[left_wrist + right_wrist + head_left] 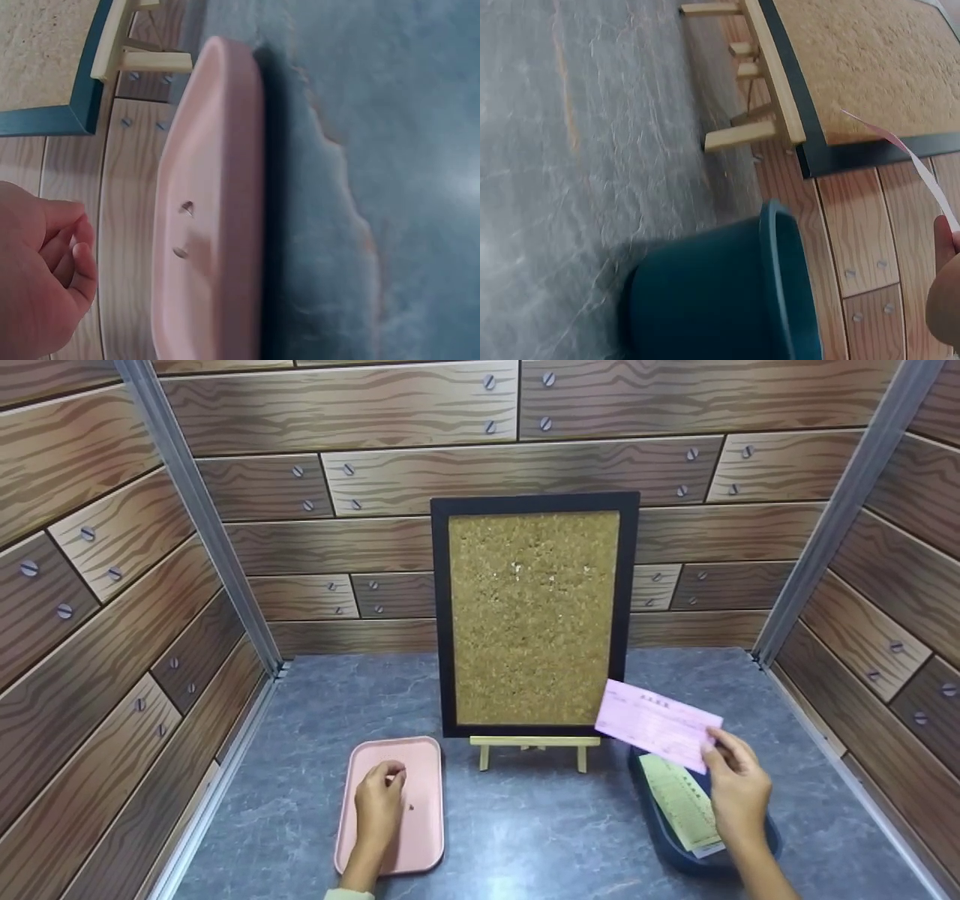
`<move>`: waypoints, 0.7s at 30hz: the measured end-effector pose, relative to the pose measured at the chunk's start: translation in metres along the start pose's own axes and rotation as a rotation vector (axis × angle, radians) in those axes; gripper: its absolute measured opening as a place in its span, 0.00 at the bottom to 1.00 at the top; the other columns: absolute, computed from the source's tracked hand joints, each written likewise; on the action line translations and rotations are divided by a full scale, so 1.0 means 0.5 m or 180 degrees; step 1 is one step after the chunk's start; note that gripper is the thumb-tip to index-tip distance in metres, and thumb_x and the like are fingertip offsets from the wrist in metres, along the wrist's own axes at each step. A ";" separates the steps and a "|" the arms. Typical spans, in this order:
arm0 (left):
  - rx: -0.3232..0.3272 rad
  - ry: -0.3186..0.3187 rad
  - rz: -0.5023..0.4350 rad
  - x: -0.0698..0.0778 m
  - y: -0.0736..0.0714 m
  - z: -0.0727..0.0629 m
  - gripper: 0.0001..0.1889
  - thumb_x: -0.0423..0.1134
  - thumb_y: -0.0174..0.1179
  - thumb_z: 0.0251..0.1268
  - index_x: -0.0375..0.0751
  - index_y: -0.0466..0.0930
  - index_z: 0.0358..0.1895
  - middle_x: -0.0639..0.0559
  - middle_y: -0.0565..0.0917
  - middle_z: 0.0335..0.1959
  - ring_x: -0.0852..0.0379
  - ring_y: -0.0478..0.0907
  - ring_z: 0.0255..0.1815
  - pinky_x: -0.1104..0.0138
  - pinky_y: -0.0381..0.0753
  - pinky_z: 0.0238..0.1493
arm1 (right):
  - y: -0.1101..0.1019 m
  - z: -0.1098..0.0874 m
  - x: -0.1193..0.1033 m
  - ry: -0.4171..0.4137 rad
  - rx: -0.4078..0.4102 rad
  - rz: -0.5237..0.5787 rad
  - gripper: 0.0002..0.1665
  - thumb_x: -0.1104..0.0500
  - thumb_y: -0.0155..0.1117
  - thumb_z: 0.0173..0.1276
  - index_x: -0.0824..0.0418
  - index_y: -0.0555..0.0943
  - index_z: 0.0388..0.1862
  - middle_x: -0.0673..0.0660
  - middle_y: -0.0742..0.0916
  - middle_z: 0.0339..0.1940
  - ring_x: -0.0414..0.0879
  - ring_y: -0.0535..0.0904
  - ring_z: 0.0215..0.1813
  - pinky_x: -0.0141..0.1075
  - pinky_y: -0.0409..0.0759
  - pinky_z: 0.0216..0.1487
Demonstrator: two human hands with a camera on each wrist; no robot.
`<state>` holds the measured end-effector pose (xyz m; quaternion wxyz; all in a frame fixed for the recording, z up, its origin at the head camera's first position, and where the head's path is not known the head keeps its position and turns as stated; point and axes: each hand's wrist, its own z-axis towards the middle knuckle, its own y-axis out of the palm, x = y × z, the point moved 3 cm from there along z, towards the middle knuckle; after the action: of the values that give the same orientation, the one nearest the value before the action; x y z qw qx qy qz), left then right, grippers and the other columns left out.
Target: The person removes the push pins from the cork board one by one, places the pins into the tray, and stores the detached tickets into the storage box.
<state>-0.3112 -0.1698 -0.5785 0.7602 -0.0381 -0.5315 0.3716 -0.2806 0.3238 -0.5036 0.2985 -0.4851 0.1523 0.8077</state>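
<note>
My right hand (739,787) pinches a pink printed slip of paper (660,720) by its right edge, thumb in front. The slip hangs tilted beside the lower right corner of a cork board (532,622) in a black frame. In the right wrist view the slip (911,154) shows nearly edge-on. Over a pink tray (424,757), my left hand (381,802) has its fingers curled, with thumb and index tips close together; whether something tiny sits between them cannot be seen. Two small thumbtacks (187,208) lie in the tray in the left wrist view.
The cork board leans on a small wooden easel (536,741) on a grey marbled table (510,825). A dark blue-green bin (660,840), holding a green slip (682,802) and other paper, stands under my right hand. Wood-patterned walls (420,405) enclose the back and sides.
</note>
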 end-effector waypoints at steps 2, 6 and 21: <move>-0.0045 -0.0079 0.0031 -0.008 0.000 -0.004 0.03 0.29 0.62 0.56 0.40 0.82 0.30 0.53 0.82 0.28 0.60 0.75 0.26 0.65 0.74 0.31 | -0.011 0.000 0.014 0.0091 0.0066 -0.0073 0.16 0.69 0.63 0.60 0.67 0.81 0.49 0.54 0.83 0.45 0.38 0.77 0.36 0.21 0.74 0.36; -0.0122 -0.0186 0.0083 -0.022 0.001 -0.011 0.03 0.29 0.62 0.55 0.39 0.82 0.31 0.52 0.82 0.29 0.60 0.75 0.26 0.66 0.74 0.30 | -0.036 -0.002 0.036 0.0264 0.0177 -0.0289 0.16 0.67 0.63 0.61 0.64 0.81 0.49 0.48 0.83 0.42 0.36 0.77 0.34 0.20 0.73 0.34; -0.0215 -0.0280 0.0160 -0.052 0.001 -0.029 0.03 0.27 0.62 0.53 0.39 0.82 0.29 0.51 0.83 0.27 0.59 0.75 0.24 0.64 0.74 0.29 | -0.082 -0.012 0.113 0.0636 0.0215 -0.1196 0.16 0.64 0.60 0.63 0.63 0.81 0.50 0.57 0.81 0.47 0.27 0.71 0.33 0.19 0.68 0.31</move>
<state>-0.3034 -0.1804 -0.6050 0.7248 -0.0608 -0.5756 0.3738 -0.2702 0.3713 -0.5541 0.4432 -0.5724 0.1149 0.6802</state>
